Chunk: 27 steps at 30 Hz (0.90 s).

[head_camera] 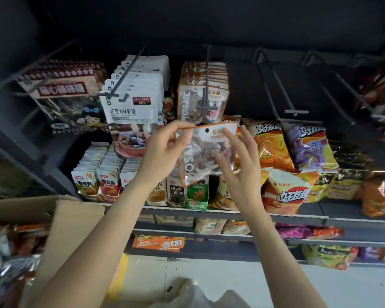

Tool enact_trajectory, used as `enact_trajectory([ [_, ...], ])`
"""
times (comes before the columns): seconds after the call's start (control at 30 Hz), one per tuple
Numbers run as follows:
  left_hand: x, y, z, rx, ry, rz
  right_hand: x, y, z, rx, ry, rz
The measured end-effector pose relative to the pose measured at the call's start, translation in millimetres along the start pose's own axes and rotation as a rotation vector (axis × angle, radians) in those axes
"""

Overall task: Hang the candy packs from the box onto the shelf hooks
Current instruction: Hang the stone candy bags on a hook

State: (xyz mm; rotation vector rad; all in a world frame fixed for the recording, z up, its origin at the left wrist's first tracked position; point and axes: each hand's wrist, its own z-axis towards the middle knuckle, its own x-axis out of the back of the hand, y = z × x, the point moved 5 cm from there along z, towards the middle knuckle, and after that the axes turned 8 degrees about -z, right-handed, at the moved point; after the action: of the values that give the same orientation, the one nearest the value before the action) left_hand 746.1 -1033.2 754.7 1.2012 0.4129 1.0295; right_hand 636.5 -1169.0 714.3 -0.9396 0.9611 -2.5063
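At the far left, a brown cardboard box (71,221) stands open beside the dark metal shelf (231,215). Above it hang clear lollipop packs with a brown header card (60,90) printed in white Chinese characters. Next hang white milk-candy packs (131,107) on a grey hook, marked "RANPEI" on a red patch with black Chinese writing below. Under them, small upright snack pouches (98,176) stand in rows on the shelf.

The left hand (165,147) pinches the top left corner of a clear, orange-edged stone-candy pack (206,150) between thumb and forefinger, the other fingers loosely curled. The pack is held in the air in front of the shelf, just below the grey shelf hook (207,90) that carries a row of matching orange-topped packs (200,78). Its header has a round hanging hole and reads "STONE CANDY" in part; grey letters run down its clear side, and brown and pale pieces show inside.

The right hand (238,165) has its fingers spread and nearly straight; the fingertips touch the pack's header and right face.

Further right, orange and purple crisp bags (307,147) with bold Chinese lettering lie piled on the shelf. A lower price tag (176,242) reads "2.5".
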Motion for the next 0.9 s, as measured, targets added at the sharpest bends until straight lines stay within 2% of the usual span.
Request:
enact_trajectory([
  [0.1,4.9,1.3,12.7,-0.067,0.051,0.019,-0.4,-2.0,19.3,-0.051,-0.055,0.097],
  [0.23,9.0,3.1,21.8,-0.204,0.189,0.010,-1.4,-6.6,31.7,0.010,0.029,0.013],
  [0.33,5.3,-4.1,22.4,-0.280,0.196,0.061,-4.7,0.0,31.1,-0.036,0.060,-0.011],
  [0.47,5.4,-19.1,22.0,-0.261,0.181,0.109,-11.3,8.0,27.7,-0.041,0.018,-0.007],
  [0.7,5.8,-23.1,26.6,-0.236,0.115,0.250,-17.2,13.8,38.9,-0.056,0.043,-0.035],
  [0.9,-11.2,-37.9,50.0,-0.153,0.062,0.465,-32.0,22.7,74.1,0.021,0.094,-0.307],
])
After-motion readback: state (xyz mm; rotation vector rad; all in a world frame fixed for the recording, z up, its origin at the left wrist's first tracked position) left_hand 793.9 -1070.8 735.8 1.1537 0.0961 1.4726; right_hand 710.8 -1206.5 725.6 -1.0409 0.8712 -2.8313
